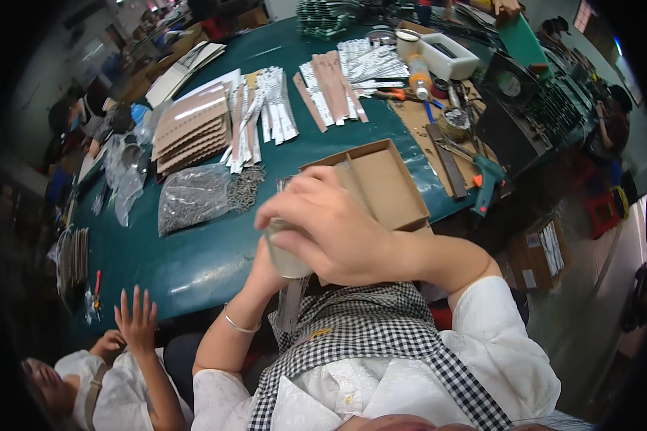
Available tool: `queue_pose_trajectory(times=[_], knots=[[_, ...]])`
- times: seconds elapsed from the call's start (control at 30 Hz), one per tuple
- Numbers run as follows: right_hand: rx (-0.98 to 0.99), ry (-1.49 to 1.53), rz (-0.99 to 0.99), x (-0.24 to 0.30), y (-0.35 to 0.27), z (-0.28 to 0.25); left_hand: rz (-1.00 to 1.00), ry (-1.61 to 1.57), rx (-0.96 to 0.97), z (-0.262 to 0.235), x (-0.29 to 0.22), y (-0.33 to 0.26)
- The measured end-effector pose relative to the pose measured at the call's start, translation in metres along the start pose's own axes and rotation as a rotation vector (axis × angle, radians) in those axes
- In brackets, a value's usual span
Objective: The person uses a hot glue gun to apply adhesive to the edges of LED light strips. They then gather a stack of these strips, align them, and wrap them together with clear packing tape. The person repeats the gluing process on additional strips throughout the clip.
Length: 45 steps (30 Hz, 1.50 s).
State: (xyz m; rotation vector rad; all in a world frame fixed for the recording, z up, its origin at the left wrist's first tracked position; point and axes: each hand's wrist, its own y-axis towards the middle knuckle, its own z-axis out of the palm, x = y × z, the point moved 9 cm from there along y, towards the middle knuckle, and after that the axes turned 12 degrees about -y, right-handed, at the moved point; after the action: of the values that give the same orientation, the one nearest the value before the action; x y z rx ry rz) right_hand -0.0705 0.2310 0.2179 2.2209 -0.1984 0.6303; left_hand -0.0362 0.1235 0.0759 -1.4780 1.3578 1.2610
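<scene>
Brown cardboard box (381, 183) lies beyond both hands pinching a pale cup (286, 258)

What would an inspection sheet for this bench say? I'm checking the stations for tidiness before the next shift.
Surface: green table, crowded at the far side.
Job's things: pale cylindrical container held in the left hand, covered by the right hand; open cardboard tray behind.
Clutter: brown card stacks, white strips, bag of small metal parts, glue gun.
Hands: both on the container.
Cables: nothing seen.
Surroundings: another person's raised hand lower left; cardboard boxes on the floor.
</scene>
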Motion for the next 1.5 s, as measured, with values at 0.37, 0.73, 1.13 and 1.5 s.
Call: queue_pose_trajectory(times=[0.37, 0.73, 1.13, 1.5], knots=[[-0.03, -0.472, 0.205, -0.069, -0.043, -0.004, -0.115, -0.67, -0.065, -0.043, -0.014, -0.017], [0.294, 0.657, 0.669, -0.116, -0.049, 0.071, -0.254, -0.93, 0.328, -0.007, 0.011, -0.016], [0.244, -0.13, 0.218, -0.061, -0.015, 0.059, -0.039, -0.681, -0.171, -0.052, 0.004, -0.018], [0.406, -0.042, 0.148, -0.048, -0.048, 0.042, 0.085, -0.565, -0.294, -0.058, -0.017, -0.049]])
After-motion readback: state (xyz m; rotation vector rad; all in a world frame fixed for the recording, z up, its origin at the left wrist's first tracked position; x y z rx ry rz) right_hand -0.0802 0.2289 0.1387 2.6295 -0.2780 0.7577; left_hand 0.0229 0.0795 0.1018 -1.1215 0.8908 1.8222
